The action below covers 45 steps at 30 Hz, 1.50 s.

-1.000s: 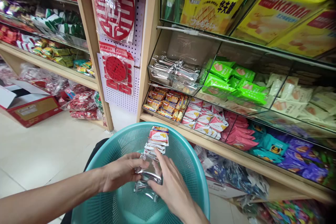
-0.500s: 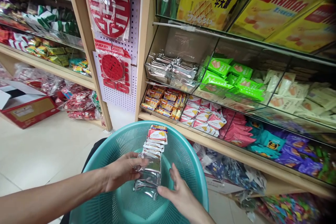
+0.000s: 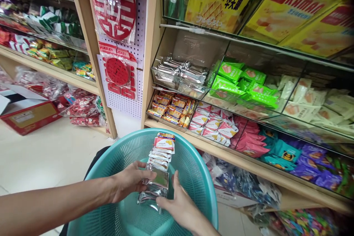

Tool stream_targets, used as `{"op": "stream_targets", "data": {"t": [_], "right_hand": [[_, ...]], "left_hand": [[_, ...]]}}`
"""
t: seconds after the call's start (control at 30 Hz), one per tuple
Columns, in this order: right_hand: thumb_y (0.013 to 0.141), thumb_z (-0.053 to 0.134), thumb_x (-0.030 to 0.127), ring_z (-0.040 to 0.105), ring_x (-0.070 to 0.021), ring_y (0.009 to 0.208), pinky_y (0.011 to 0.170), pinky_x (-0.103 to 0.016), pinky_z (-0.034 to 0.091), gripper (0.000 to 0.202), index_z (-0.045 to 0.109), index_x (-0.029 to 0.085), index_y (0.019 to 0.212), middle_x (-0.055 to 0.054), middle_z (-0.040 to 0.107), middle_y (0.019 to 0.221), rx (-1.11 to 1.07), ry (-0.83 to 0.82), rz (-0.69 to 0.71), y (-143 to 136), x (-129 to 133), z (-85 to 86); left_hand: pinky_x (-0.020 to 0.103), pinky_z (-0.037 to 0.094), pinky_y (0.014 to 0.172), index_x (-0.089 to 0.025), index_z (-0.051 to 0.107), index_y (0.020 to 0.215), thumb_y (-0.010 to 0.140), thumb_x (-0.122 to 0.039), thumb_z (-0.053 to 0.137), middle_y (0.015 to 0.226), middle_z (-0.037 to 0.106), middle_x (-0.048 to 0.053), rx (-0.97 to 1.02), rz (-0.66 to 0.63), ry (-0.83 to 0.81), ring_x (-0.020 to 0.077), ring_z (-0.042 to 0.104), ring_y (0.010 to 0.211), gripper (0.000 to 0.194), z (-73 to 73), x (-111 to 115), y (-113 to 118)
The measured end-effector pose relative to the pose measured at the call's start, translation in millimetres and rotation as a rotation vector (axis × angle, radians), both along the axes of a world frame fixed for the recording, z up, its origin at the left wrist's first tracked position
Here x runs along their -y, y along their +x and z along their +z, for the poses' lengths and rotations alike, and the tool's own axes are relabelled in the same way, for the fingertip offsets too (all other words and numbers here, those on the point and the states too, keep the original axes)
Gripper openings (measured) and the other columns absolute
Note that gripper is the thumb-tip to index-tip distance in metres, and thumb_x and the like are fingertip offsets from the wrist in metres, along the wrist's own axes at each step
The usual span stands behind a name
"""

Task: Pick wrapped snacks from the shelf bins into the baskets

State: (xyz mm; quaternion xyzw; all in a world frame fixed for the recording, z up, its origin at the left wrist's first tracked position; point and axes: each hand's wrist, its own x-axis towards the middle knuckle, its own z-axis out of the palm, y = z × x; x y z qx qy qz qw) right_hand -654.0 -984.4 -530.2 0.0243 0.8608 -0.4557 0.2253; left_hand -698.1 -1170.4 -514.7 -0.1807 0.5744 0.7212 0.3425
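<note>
A teal perforated basket stands at the bottom centre. Inside it, a row of packets runs from white-and-red ones at the far end to silver packets nearer me. My left hand grips the silver packets from the left, thumb on top and fingers at their side. On the right, my right hand has its thumb and fingers spread, with the thumb at the lower right edge of the silver packets.
Shelf bins beyond the basket hold silver packets, green packets, orange packets and purple packets. A red box sits on the floor at left. Bagged goods lie under the shelf.
My right hand has moved left, closer to the silver packets, its thumb now at their lower edge. My left hand keeps its grip. The view has shifted slightly.
</note>
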Motion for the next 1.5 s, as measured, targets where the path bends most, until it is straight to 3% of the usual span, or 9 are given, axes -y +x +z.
{"op": "stream_targets", "data": {"t": [0.23, 0.43, 0.57, 0.7, 0.83, 1.1, 1.2, 1.33, 1.5], "right_hand": [[0.074, 0.059, 0.022, 0.03, -0.0233, 0.136, 0.108, -0.035, 0.028, 0.098, -0.01, -0.003, 0.14, -0.021, 0.03, 0.148, 0.071, 0.031, 0.016, 0, 8, 2.7], [0.078, 0.052, 0.019, 0.031, -0.0238, 0.136, 0.109, -0.036, 0.028, 0.089, -0.007, -0.007, 0.139, -0.022, 0.031, 0.147, 0.003, 0.052, 0.058, -2, 9, -13.7], [0.077, 0.052, 0.018, 0.041, -0.024, 0.13, 0.106, -0.037, 0.032, 0.088, -0.004, -0.005, 0.141, -0.021, 0.039, 0.143, -0.017, 0.065, 0.05, -3, 10, -17.3], [0.076, 0.051, 0.018, 0.048, -0.0246, 0.123, 0.102, -0.037, 0.038, 0.089, -0.006, -0.005, 0.141, -0.02, 0.049, 0.136, -0.032, 0.052, 0.048, -3, 12, -15.9], [0.076, 0.052, 0.02, 0.046, -0.0269, 0.125, 0.103, -0.038, 0.036, 0.09, -0.007, -0.008, 0.139, -0.022, 0.047, 0.137, -0.035, 0.084, 0.067, -3, 14, -14.6], [0.069, 0.058, 0.017, 0.049, -0.0276, 0.123, 0.102, -0.037, 0.04, 0.099, -0.007, -0.01, 0.138, -0.025, 0.047, 0.136, -0.068, 0.037, 0.053, -6, 17, -20.1], [0.066, 0.058, 0.015, 0.051, -0.0293, 0.121, 0.101, -0.041, 0.041, 0.098, -0.002, -0.009, 0.14, -0.024, 0.049, 0.134, -0.067, 0.032, 0.084, -10, 17, -21.5], [0.069, 0.057, 0.016, 0.044, -0.029, 0.128, 0.105, -0.039, 0.036, 0.094, 0.0, -0.013, 0.138, -0.026, 0.041, 0.14, -0.074, 0.057, 0.062, -13, 17, -18.8], [0.066, 0.062, 0.018, 0.047, -0.0291, 0.125, 0.103, -0.042, 0.038, 0.097, 0.005, -0.003, 0.142, -0.022, 0.047, 0.137, -0.106, 0.002, 0.018, -11, 16, -20.9]], "left_hand": [[0.035, 0.043, 0.079, -0.021, 0.042, 0.088, 0.049, -0.031, 0.083, 0.077, 0.067, -0.001, -0.013, 0.011, 0.008, 0.0215, 0.063, 0.083, 0.058, 3.2, -2, 7], [0.031, 0.031, 0.067, -0.02, 0.05, 0.087, 0.05, -0.043, 0.079, 0.076, 0.065, -0.001, -0.096, -0.063, -0.291, 0.0252, 0.057, 0.084, 0.051, 7.6, -3, 7], [0.03, 0.028, 0.065, -0.021, 0.051, 0.083, 0.052, -0.046, 0.078, 0.07, 0.062, -0.003, -0.107, -0.071, -0.321, 0.0233, 0.055, 0.078, 0.048, 3.0, -3, 8], [0.032, 0.032, 0.071, -0.022, 0.053, 0.08, 0.054, -0.046, 0.077, 0.072, 0.062, -0.002, -0.136, -0.054, -0.308, 0.0252, 0.054, 0.083, 0.043, -3.1, -3, 11], [0.035, 0.035, 0.079, -0.02, 0.057, 0.081, 0.055, -0.046, 0.076, 0.08, 0.065, 0.001, -0.147, -0.044, -0.321, 0.0298, 0.054, 0.095, 0.041, -1.7, -3, 11], [0.039, 0.034, 0.09, -0.021, 0.065, 0.084, 0.065, -0.039, 0.063, 0.084, 0.069, 0.002, -0.177, -0.164, -0.195, 0.0295, 0.056, 0.097, 0.026, 6.0, -5, 14], [0.038, 0.037, 0.087, -0.02, 0.065, 0.08, 0.065, -0.033, 0.057, 0.079, 0.069, 0.002, -0.18, -0.193, -0.097, 0.0273, 0.057, 0.09, 0.022, 4.5, -7, 11], [0.036, 0.04, 0.081, -0.02, 0.067, 0.077, 0.062, -0.025, 0.054, 0.072, 0.067, 0.002, -0.169, -0.221, 0.028, 0.0257, 0.058, 0.081, 0.02, 7.1, -11, 5], [0.035, 0.041, 0.077, -0.022, 0.067, 0.075, 0.064, -0.023, 0.057, 0.068, 0.067, 0.002, -0.157, -0.205, 0.051, 0.0258, 0.058, 0.079, 0.016, 3.7, -12, 0]]}}
